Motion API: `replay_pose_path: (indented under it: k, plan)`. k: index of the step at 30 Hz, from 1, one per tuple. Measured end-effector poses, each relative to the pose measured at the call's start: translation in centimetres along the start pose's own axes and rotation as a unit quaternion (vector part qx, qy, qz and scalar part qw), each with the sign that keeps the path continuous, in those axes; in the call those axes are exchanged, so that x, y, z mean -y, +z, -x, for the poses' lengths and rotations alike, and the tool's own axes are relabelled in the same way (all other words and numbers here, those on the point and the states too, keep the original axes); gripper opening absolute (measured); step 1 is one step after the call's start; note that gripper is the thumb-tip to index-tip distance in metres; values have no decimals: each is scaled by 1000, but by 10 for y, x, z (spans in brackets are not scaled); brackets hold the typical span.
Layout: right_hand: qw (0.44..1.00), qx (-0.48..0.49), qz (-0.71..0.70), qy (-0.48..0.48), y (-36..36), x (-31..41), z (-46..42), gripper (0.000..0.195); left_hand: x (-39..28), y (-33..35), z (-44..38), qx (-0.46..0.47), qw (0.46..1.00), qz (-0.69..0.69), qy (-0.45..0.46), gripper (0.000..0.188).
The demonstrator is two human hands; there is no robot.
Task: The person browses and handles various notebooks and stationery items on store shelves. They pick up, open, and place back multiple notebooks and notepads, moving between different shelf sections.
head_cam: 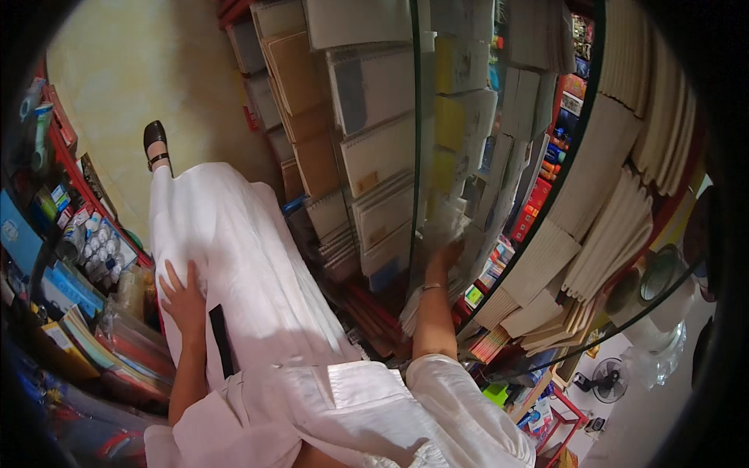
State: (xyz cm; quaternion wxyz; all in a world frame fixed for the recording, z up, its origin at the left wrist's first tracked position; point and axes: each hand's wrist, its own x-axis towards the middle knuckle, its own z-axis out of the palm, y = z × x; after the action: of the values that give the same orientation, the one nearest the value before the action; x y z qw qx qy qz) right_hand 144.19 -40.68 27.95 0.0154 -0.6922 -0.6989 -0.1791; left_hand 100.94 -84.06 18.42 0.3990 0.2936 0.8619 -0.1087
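My left hand rests with spread fingers on the white skirt and holds nothing. My right hand reaches in among the notebooks on a glass shelf, beside a clear plastic wrapping. Blur and shadow hide its fingers, so whether they grip the wrapping cannot be told. Spiral-bound notebooks stand in stacked rows just left of the shelf's dark glass edge. Yellow-and-white notebooks lie beyond that edge. A black strap lies on the skirt near my left forearm.
Thick piles of paper pads fill the shelf at the right. A red-edged shelf with bottles and plastic-wrapped goods stands at the left. Brown-covered notebooks are at the top centre. A black fan is at the lower right.
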Motion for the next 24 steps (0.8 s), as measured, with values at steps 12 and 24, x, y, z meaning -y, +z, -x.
replay_pose_path:
  k: [12, 24]
  plan:
    - [904, 186, -314, 222, -7, -21, -34, 42, 16, 32, -3, -141, 990, 19, 19, 69]
    - [935, 95, -322, 110, 45, 199, -169, 51, 19, -24, -20, -35, 999, 24, -9, 56]
